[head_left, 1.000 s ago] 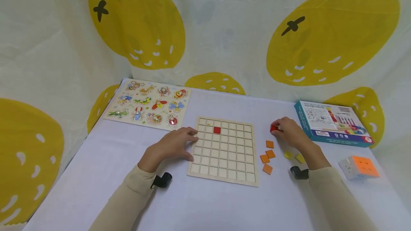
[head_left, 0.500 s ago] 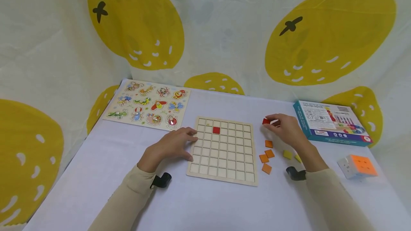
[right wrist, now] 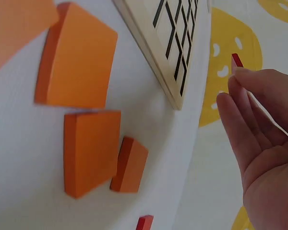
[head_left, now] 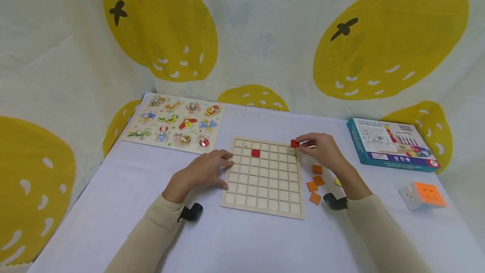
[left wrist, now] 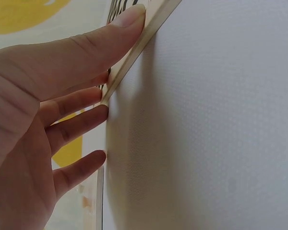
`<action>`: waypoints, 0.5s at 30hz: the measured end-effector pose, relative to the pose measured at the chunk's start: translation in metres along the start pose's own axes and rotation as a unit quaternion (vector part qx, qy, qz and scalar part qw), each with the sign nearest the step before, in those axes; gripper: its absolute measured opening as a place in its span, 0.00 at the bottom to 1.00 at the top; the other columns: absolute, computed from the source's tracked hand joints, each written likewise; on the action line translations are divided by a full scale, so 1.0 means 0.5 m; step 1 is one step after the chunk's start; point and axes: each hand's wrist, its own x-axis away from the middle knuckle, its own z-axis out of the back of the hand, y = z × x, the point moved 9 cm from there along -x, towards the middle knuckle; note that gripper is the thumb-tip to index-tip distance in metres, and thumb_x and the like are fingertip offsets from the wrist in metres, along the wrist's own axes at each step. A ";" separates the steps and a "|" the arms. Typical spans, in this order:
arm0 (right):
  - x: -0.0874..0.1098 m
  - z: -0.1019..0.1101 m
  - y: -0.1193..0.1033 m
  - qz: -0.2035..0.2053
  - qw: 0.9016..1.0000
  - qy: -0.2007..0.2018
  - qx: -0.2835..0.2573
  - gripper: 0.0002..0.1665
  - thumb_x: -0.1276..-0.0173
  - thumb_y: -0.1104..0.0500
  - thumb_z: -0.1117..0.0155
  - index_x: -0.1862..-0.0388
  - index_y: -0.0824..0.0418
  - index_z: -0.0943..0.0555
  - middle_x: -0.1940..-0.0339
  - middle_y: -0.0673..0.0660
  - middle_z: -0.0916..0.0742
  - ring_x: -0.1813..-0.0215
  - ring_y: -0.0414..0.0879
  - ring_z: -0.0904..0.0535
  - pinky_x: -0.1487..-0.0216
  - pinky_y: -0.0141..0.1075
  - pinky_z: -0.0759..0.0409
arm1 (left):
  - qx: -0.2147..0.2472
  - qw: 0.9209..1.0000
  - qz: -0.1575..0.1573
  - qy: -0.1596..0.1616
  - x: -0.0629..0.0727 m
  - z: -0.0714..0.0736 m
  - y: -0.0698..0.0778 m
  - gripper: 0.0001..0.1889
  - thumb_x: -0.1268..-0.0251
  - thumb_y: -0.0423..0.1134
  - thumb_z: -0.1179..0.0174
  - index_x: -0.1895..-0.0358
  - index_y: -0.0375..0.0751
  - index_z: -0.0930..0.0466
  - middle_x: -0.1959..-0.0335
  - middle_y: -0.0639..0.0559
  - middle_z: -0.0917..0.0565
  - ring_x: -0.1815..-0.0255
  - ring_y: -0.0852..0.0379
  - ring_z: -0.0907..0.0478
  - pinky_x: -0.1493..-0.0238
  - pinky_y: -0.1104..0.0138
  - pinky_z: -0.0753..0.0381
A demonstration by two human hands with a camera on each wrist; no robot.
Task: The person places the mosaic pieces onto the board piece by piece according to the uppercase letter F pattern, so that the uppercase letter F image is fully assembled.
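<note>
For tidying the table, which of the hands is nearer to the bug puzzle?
Left. The left hand is just in front of the bug puzzle; the right hand is well to its right.

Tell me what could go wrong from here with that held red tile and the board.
The held red square tile, pinched at one end in the right grip, might slip. The orange square tiles lying loose beside the pale wooden grid board could get knocked by the black right-wrist camera close by.
</note>
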 end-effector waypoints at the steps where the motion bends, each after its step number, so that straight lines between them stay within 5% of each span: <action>1: -0.003 -0.006 -0.002 0.000 1.000 -0.003 0.000 0.16 0.31 0.59 0.30 0.45 0.59 0.13 0.45 0.62 0.11 0.47 0.57 0.12 0.47 0.46 0.12 | 0.000 1.000 -0.001 0.000 0.000 0.000 0.000 0.40 0.53 0.53 0.20 0.32 0.46 0.21 0.25 0.51 0.28 0.22 0.48 0.32 0.26 0.51 0.28; 15: -0.032 -0.115 -0.068 0.023 0.996 -0.088 -0.015 0.16 0.34 0.58 0.26 0.49 0.60 0.12 0.53 0.58 0.09 0.52 0.51 0.13 0.45 0.47 0.14 | 0.005 1.000 -0.006 -0.001 -0.005 -0.002 -0.005 0.40 0.53 0.53 0.20 0.33 0.46 0.21 0.25 0.51 0.27 0.23 0.47 0.32 0.27 0.52 0.27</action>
